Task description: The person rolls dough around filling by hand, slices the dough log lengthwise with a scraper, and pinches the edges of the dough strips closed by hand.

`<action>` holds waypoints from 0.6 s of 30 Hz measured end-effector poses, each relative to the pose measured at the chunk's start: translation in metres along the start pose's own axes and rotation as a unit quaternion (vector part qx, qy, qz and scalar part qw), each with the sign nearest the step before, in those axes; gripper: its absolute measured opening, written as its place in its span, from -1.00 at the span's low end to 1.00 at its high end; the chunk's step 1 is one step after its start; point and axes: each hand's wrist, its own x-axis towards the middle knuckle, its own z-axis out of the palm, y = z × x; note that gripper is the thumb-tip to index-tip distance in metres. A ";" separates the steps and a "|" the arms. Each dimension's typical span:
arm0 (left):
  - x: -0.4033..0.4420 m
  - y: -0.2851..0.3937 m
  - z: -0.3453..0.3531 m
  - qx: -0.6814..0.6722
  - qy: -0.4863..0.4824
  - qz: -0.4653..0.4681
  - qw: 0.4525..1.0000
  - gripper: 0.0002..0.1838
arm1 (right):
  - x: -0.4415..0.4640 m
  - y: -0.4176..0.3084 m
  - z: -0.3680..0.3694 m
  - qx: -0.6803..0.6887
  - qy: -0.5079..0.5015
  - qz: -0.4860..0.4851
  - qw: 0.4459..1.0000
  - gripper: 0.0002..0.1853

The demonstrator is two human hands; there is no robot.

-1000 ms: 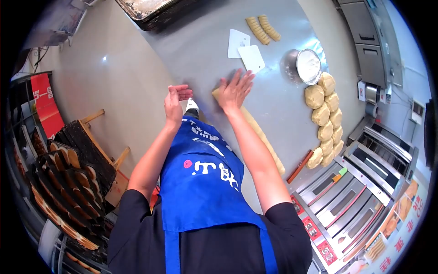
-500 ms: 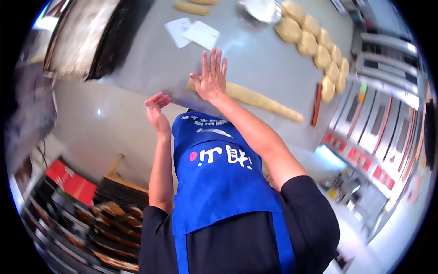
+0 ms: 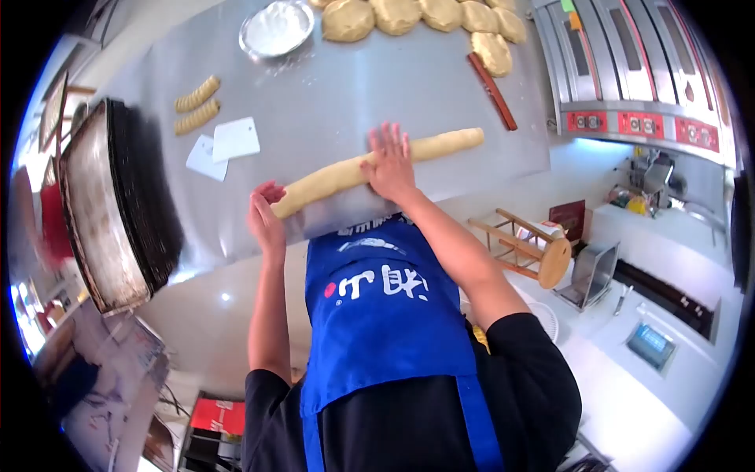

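Note:
A long pale dough roll [image 3: 336, 178] lies across the metal worktable near its front edge. My right hand [image 3: 390, 167] rests flat on top of it, around the middle, with fingers spread. At the roll's left end, my left hand [image 3: 267, 211] has its fingers curled in against the dough; its thumb is hard to make out. Two white dough scrapers [image 3: 236, 138] overlap on the table, up and left of the roll. Beyond them are two small ridged dough pieces [image 3: 197, 104].
Several round dough lumps [image 3: 348, 20] line the table's far side, beside a bowl of white flour [image 3: 276, 30]. A reddish-brown stick [image 3: 492, 92] lies at the right. A dark-sided tray [image 3: 106, 212] stands left; ovens [image 3: 629, 67] and a wooden stool [image 3: 543, 256] are to the right.
My left hand has come from off the table's edge onto the roll's left end. My right hand stays flat on the roll, now farther along it. The camera view has turned.

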 end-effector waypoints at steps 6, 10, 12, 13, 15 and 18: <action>0.008 0.026 0.082 0.048 -0.076 0.035 0.995 -0.51 | 0.009 0.046 -0.047 0.074 0.116 0.047 0.989 0.01; -0.016 0.022 0.152 0.109 -0.071 0.010 0.991 -0.61 | -0.003 0.121 -0.012 0.018 0.001 -0.005 1.000 -0.01; -0.039 0.022 0.192 0.205 -0.073 0.054 0.975 -0.64 | -0.008 0.141 -0.031 0.068 0.036 -0.015 0.997 -0.02; -0.047 0.023 0.211 0.297 -0.084 0.100 0.946 -0.63 | -0.005 0.144 -0.050 0.116 0.077 -0.016 0.990 -0.03; -0.060 0.006 0.251 0.335 -0.104 0.209 0.913 -0.46 | -0.017 0.179 -0.064 0.122 0.077 -0.061 0.988 -0.04; -0.065 0.005 0.308 0.429 -0.145 0.232 0.861 -0.30 | -0.038 0.235 -0.047 0.077 -0.023 -0.163 0.983 -0.05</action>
